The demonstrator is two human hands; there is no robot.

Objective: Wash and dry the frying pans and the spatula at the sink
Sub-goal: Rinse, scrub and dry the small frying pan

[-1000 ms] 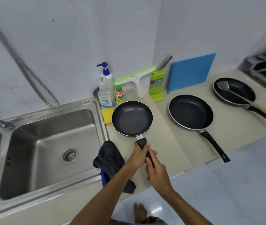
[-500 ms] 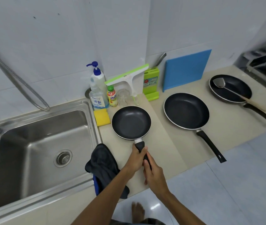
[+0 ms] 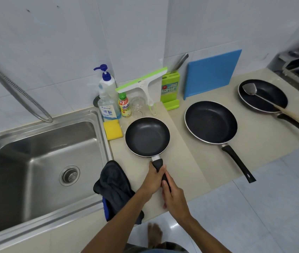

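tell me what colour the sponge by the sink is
Yellow. The sponge shows in the head view, lying beside the sink.

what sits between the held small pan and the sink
Head view: a yellow sponge lies toward the wall, a dark cloth drapes over the front edge, bare counter between them.

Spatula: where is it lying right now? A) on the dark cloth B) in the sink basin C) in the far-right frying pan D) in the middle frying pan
C: the spatula lies with its metal blade inside the far-right frying pan, wooden handle out over the rim; the left hand and right hand both grip the small frying pan by its handle.
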